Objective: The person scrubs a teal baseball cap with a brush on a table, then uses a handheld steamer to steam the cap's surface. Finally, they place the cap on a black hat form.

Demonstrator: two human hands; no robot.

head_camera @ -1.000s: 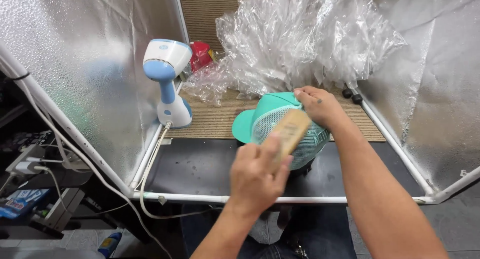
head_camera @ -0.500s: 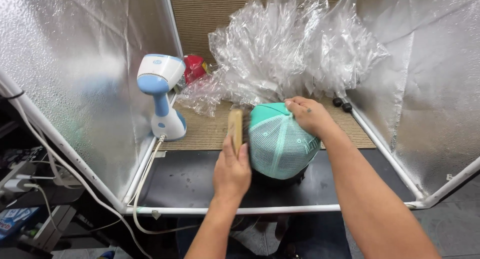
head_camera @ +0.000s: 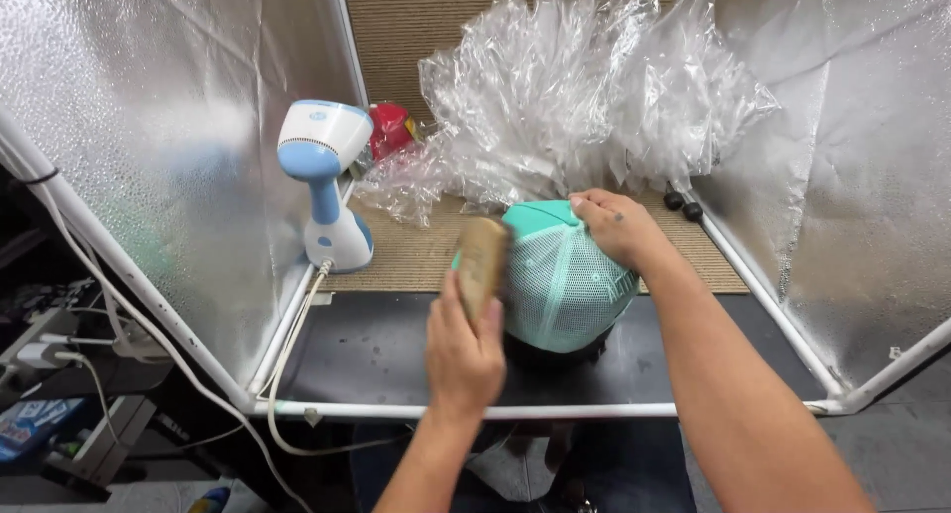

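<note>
— What is hidden or hard to make out?

— The underside of the teal mesh cap (head_camera: 565,280) and whatever carries it are concealed, and the bristles of the wooden brush (head_camera: 481,260) are not seen.

— How are the hands posed?

— The left hand (head_camera: 464,350) is raised upright and closed around the brush, which is pressed to the cap's side just right of it. The right hand (head_camera: 616,226) is laid, fingers curled, over the cap's crown, beneath and left of it.

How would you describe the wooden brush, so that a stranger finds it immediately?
Look inside the silver-walled booth, at the teal mesh cap in the middle. The left hand holds a wooden brush against the cap's left side. It is the only tan, oblong thing there.
</note>
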